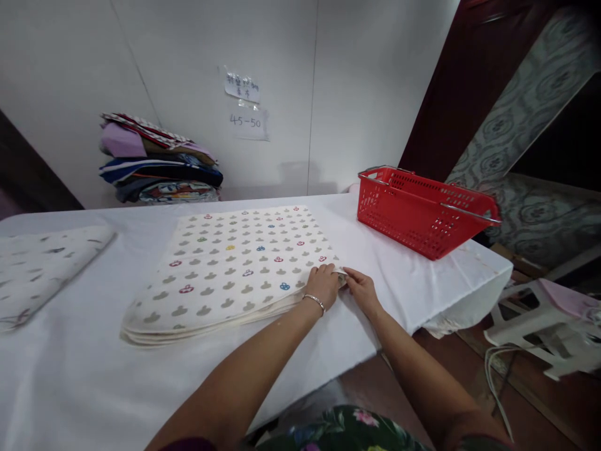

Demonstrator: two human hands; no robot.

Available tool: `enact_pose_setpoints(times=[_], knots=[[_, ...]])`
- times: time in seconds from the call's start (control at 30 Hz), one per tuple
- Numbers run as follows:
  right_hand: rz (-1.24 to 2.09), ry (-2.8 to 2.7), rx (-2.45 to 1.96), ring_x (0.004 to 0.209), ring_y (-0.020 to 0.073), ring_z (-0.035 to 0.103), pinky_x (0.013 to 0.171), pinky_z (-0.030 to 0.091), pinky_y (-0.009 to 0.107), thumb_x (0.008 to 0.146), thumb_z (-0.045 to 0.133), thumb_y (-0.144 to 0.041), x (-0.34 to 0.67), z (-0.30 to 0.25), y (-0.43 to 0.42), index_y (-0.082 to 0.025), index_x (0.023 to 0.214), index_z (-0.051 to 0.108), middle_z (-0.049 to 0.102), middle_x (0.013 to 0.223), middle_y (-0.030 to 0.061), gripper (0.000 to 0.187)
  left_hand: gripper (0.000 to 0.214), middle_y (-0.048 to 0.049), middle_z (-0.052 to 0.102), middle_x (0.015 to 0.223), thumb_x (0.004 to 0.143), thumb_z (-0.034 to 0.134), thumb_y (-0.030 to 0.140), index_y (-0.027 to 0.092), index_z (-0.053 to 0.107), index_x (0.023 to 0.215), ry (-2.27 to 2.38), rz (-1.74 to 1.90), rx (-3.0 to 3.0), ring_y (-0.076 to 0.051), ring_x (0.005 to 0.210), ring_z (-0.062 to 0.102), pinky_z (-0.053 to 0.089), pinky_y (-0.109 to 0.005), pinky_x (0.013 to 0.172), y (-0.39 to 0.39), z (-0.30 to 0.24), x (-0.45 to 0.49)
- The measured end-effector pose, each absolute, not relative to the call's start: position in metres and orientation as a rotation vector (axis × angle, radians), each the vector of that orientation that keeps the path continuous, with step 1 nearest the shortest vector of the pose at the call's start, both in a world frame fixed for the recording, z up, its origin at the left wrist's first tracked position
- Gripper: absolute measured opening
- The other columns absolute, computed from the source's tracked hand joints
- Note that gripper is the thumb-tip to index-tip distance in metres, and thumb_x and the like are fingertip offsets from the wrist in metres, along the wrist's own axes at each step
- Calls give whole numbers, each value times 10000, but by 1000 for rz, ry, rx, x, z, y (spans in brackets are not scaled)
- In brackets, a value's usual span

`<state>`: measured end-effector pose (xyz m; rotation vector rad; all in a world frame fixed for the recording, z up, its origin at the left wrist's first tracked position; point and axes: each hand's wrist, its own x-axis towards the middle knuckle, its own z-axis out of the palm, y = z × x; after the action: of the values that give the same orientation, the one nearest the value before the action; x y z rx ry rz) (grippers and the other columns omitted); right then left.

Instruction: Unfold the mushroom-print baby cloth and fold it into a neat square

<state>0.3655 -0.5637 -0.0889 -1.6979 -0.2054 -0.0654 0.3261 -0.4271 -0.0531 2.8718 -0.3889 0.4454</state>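
Observation:
A cream cloth (244, 269) printed with grey and coloured mushroom shapes lies folded in several layers on the white-covered table (188, 388). At its near right corner, my left hand (323, 285), with a silver bracelet at the wrist, is closed on the cloth's edge. My right hand (362, 289) pinches the same corner from the right, thumb and fingers together. Between the two hands a small bit of the corner is lifted and turned up. Part of that corner is hidden behind my fingers.
A red plastic basket (413, 210) with metal handles stands at the table's right end. Folded clothes (159, 163) are stacked at the back left by the wall. Another printed cloth (51, 266) lies at the far left. A white stool (544, 326) stands beyond the table's right edge.

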Motion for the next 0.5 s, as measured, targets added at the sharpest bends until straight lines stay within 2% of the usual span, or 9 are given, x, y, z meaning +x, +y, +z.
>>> enact_pose_setpoints(times=[0.17,0.37,0.5], knots=[[-80,-231,-1641,540,138,546,454,423,266,690,586,-360,367,-93,-564,-169,1022,665,691,842,53,391,207,-71,556,1201,871,439,182,183,641,914,-362,460,2854,-238,1084,481,362,-413,887,-430,-57,335],[-178,-306,-1713,617,147,568,571,475,283,741,566,-325,369,-97,-570,-190,881,657,662,787,29,215,194,-46,549,1226,883,425,174,189,609,939,-621,629,2746,-185,1138,449,317,-388,970,-428,-55,322],[-316,-389,-1774,714,157,564,642,461,287,734,565,-268,365,-90,-572,-199,799,661,632,822,32,135,186,-50,536,1246,885,419,170,187,603,900,-710,662,2713,-188,1154,442,300,-396,992,-429,-50,320]])
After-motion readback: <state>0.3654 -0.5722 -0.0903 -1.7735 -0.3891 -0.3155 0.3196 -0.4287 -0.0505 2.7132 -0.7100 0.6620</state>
